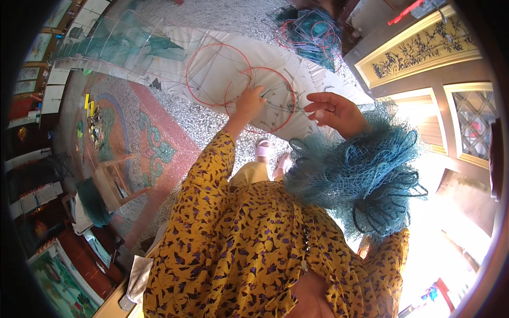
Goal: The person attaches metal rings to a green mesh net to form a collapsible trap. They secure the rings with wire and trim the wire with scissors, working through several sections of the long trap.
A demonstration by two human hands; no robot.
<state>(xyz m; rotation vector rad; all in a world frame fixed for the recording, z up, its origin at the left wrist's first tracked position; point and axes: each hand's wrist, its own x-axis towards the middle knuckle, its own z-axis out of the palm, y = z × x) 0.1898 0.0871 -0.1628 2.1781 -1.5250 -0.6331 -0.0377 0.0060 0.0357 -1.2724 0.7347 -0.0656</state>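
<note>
Two thin red hoops overlap on a long pale cloth. My left hand [250,105] is over the nearer red hoop [293,95], close to where it crosses the farther red hoop [193,61]. Its thumb and fingers come together in a pinch, but what they hold is too small to make out. My right hand [339,114] hovers just right of the nearer hoop, fingers bent toward the thumb. Fine dark thread [295,107] runs near those fingertips; whether they grip it is unclear. A thick bunch of teal netting [366,169] hangs over my right forearm.
The pale cloth [318,79] spans a long low surface. Green netting on a frame [122,42] lies at its far left. A heap of netting and hoops [313,37] sits beyond it. A wooden stool [114,185] stands left, and cream panelled doors [392,95] are at right.
</note>
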